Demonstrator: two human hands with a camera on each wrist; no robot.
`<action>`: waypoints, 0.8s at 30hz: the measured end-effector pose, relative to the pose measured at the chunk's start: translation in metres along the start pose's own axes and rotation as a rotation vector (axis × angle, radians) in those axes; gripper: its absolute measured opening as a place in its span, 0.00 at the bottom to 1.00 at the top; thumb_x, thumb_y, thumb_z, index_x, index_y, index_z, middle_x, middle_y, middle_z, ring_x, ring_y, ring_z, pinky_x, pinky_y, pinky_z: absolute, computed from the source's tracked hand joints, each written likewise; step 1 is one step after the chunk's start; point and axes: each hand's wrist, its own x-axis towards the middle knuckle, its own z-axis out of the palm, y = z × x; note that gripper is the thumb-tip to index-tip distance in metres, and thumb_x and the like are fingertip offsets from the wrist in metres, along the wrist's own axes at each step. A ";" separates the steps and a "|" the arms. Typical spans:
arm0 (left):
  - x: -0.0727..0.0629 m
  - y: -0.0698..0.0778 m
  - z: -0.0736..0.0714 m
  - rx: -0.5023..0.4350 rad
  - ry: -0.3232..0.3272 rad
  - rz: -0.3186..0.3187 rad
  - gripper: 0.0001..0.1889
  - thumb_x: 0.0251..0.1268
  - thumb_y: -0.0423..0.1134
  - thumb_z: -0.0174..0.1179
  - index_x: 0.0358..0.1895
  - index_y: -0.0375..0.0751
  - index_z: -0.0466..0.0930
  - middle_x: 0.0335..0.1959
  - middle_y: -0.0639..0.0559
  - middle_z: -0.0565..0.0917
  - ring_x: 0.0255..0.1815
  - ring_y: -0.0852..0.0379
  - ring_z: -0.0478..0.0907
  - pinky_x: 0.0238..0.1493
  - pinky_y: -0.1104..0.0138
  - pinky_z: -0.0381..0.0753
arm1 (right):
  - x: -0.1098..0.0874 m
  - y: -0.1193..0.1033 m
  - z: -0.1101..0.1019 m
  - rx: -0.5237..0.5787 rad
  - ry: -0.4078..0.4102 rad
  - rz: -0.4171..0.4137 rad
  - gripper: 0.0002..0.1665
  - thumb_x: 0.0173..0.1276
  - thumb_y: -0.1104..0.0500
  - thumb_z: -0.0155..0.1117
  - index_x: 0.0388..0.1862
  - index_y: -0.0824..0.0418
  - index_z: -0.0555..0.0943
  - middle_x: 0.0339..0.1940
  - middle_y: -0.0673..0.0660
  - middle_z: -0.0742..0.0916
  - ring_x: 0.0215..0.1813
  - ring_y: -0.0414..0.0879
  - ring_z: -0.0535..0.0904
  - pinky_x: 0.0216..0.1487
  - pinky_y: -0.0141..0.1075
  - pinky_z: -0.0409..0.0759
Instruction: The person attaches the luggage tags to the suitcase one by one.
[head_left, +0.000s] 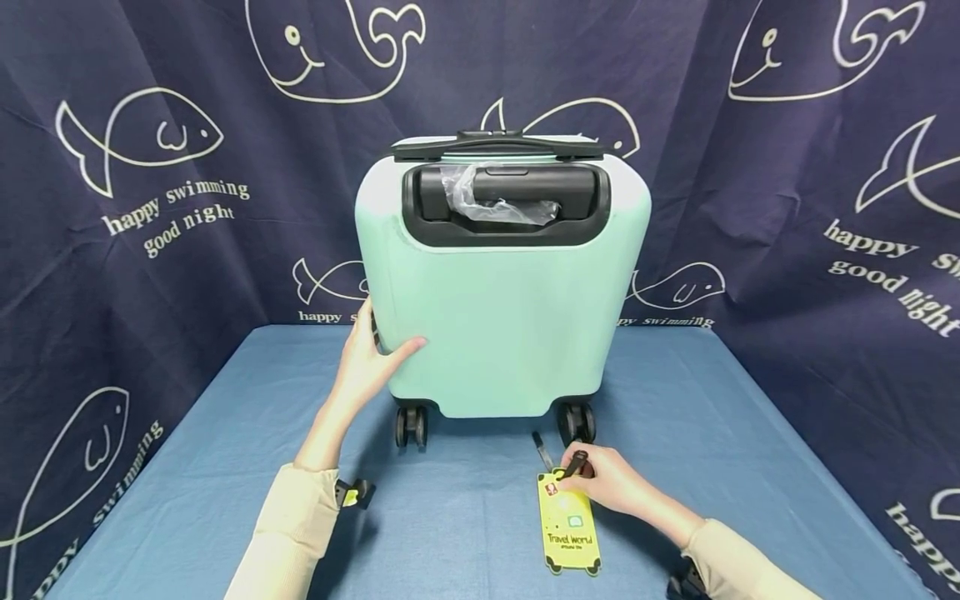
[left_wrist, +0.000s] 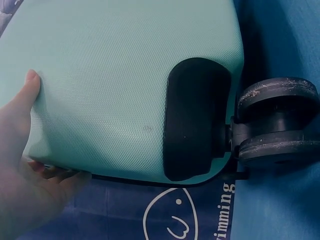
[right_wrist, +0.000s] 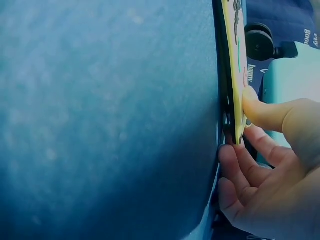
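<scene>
A mint-green suitcase (head_left: 495, 325) stands upright on its wheels. My left hand (head_left: 363, 367) grips its lower left edge, the thumb on the broad front face and the fingers round the side, as the left wrist view also shows. Below the right front wheel, my right hand (head_left: 615, 482) pinches the top of a yellow luggage tag (head_left: 566, 521) printed "Travel World". A black strap piece (head_left: 576, 463) shows at these fingers, and a strap end (head_left: 540, 443) sticks out beyond the tag. In the right wrist view the tag (right_wrist: 238, 75) appears edge-on, close to the blue cloth.
Blue cloth (head_left: 450, 533) covers the table. Dark blue curtains (head_left: 187, 292) with fish and whale drawings hang behind and at both sides. Clear plastic wrap (head_left: 495, 208) clings to the suitcase's recessed pull handle. Black double wheels (head_left: 411, 427) support the case.
</scene>
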 end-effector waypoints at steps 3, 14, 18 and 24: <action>0.000 0.001 0.000 0.002 0.000 -0.004 0.52 0.48 0.60 0.67 0.74 0.58 0.44 0.70 0.48 0.61 0.68 0.47 0.63 0.65 0.53 0.67 | -0.001 -0.002 -0.002 0.022 0.003 0.004 0.11 0.58 0.58 0.69 0.36 0.59 0.76 0.26 0.48 0.81 0.25 0.34 0.71 0.24 0.29 0.70; 0.000 0.001 0.000 0.010 0.003 -0.013 0.52 0.48 0.61 0.67 0.74 0.57 0.44 0.71 0.48 0.61 0.69 0.47 0.63 0.65 0.53 0.67 | -0.002 -0.009 -0.008 0.157 -0.039 0.058 0.13 0.60 0.58 0.67 0.42 0.62 0.78 0.35 0.54 0.85 0.31 0.38 0.78 0.29 0.30 0.73; 0.000 0.001 0.000 0.003 -0.004 -0.016 0.52 0.48 0.61 0.67 0.74 0.58 0.44 0.71 0.49 0.60 0.69 0.48 0.63 0.65 0.53 0.67 | -0.001 -0.007 -0.008 0.138 -0.023 0.061 0.15 0.62 0.55 0.65 0.45 0.60 0.81 0.35 0.53 0.85 0.28 0.37 0.73 0.29 0.29 0.71; -0.002 0.001 0.000 0.000 -0.001 -0.024 0.52 0.48 0.61 0.67 0.74 0.59 0.44 0.71 0.49 0.60 0.68 0.47 0.63 0.65 0.52 0.67 | -0.001 -0.006 -0.011 0.154 0.002 0.037 0.12 0.66 0.51 0.61 0.37 0.59 0.83 0.37 0.54 0.86 0.28 0.35 0.74 0.29 0.29 0.71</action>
